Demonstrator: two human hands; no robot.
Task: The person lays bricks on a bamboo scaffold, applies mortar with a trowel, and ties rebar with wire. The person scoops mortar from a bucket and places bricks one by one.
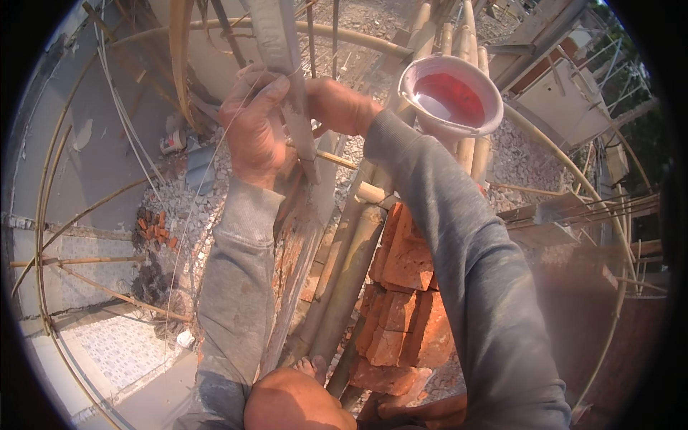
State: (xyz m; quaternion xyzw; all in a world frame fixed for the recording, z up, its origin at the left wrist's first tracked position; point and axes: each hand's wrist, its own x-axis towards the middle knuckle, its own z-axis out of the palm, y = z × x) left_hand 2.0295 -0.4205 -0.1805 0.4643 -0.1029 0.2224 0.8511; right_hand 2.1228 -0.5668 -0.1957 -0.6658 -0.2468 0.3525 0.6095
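Note:
A long flat grey bar [276, 43] comes down from the top edge, marked with mortar-like smears. My left hand [256, 129] is at its left side, fingers curled and thumb pressed inward. A thin string [192, 218] runs from those fingers down toward the lower left. Behind the bar's right side, my right hand [337, 106] is closed, its fingertips partly hidden by the bar. Whatever it grips cannot be made out. Below my hands, a narrow wall top [304, 236] coated in grey runs toward me.
At right, a pale bucket [494, 107] holding reddish liquid stands by bamboo poles [481, 154]. Stacked orange bricks [401, 315] sit beside my right forearm. Rubble and broken bricks [156, 229] lie far below at left. Curved bamboo strips [49, 179] cross both sides. My bare knee [297, 405] shows at the bottom.

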